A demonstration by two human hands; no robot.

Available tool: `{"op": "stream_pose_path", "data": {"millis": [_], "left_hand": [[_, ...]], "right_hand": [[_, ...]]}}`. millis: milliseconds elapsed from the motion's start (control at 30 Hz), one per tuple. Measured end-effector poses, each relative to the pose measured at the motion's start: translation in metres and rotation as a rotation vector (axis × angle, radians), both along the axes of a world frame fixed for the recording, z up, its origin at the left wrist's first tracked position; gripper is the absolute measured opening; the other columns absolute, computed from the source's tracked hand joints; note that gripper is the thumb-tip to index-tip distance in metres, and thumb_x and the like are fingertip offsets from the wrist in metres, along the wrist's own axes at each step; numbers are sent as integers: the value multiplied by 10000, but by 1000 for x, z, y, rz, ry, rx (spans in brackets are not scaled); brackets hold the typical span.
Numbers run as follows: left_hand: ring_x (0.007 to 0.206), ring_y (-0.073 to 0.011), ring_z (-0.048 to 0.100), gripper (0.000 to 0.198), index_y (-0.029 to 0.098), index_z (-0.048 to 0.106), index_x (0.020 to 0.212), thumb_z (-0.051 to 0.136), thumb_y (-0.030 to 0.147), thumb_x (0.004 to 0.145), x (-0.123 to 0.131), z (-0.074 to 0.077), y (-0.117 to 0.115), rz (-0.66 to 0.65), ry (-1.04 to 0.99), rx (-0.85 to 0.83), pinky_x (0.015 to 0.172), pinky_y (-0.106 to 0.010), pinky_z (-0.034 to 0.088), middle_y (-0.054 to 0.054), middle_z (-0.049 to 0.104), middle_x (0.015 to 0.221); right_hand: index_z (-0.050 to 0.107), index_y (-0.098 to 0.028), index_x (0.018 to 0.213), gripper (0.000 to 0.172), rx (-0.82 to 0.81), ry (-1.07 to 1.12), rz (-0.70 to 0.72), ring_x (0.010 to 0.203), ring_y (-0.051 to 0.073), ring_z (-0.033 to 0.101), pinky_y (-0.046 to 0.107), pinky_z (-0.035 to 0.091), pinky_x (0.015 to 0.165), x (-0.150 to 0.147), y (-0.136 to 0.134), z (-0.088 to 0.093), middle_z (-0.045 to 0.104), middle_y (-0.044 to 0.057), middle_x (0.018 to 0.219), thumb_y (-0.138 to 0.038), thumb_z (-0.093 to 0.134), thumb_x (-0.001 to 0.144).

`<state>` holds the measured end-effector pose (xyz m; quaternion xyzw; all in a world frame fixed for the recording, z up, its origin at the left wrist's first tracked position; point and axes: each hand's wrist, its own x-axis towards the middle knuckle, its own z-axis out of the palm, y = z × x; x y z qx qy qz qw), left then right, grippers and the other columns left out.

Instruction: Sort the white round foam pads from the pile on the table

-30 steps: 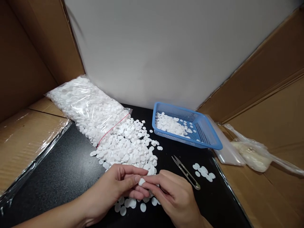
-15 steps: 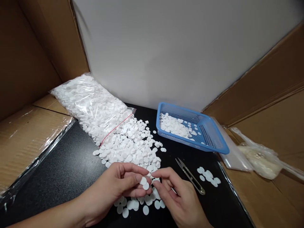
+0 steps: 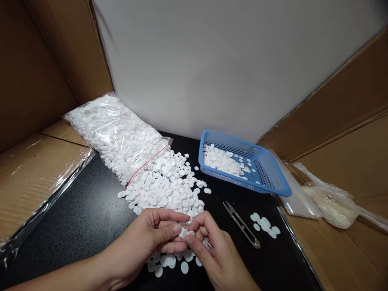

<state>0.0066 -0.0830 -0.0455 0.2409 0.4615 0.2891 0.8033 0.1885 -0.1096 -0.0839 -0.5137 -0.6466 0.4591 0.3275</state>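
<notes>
Small white round discs [image 3: 183, 233] are pinched between the thumb and fingers of my left hand [image 3: 157, 236]. My right hand [image 3: 210, 246] is curled close beside it, its thumb and fingertips touching the discs at the left fingertips. A few more discs [image 3: 207, 244] show within the right fingers. Beneath and in front of both hands lie loose discs [image 3: 184, 267] on the black table. Just beyond the fingers spreads a large pile of the same discs [image 3: 163, 194], spilling from the mouth of a clear zip bag [image 3: 121, 135].
A blue perforated basket [image 3: 245, 186] holds more discs at the back right. Thread snips [image 3: 241, 224] lie right of my hands, beside a small group of discs [image 3: 265, 224]. Cardboard [image 3: 342, 242] and a plastic bag [image 3: 332, 204] are at the right; a grey-white wall stands behind.
My right hand has shifted left, closer to my left hand, and its thumb now presses on the discs there. The discs in my left fingers have tilted. The view has moved slightly.
</notes>
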Motion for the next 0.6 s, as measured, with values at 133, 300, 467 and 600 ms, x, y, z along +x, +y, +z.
{"op": "stream_pose_path", "data": {"millis": [133, 300, 467, 600], "left_hand": [[909, -208, 747, 414, 120, 783, 987, 922, 355, 675, -1, 1, -1, 29, -33, -21, 898, -296, 572, -114, 800, 931], [929, -195, 742, 376, 121, 779, 1008, 912, 295, 702, -2, 0, 0, 37, -69, -28, 910, -281, 566, -120, 799, 979], [862, -160, 737, 369, 137, 780, 1034, 904, 203, 694, -3, -4, 0, 25, -85, 7, 846, -233, 559, -105, 805, 979], [792, -137, 722, 373, 145, 791, 1010, 905, 150, 656, -3, -7, 0, 29, -69, 16, 760, -196, 551, -85, 807, 949]], "right_hand": [[476, -233, 810, 303, 17, -5, -6, 549, 118, 424, 216, 309, 486, 0, 2, 3, 454, -58, 651, -479, 485, 987], [477, -236, 806, 289, -48, 7, -17, 589, 135, 459, 225, 346, 504, 1, 5, 5, 488, -39, 692, -468, 489, 977], [475, -234, 837, 348, -159, 118, -48, 678, 151, 496, 246, 406, 598, -1, 4, 7, 494, -30, 745, -560, 529, 945], [449, -237, 814, 463, -299, 244, -64, 603, 123, 406, 231, 344, 541, -3, 5, 10, 436, -57, 694, -678, 574, 880]]}}
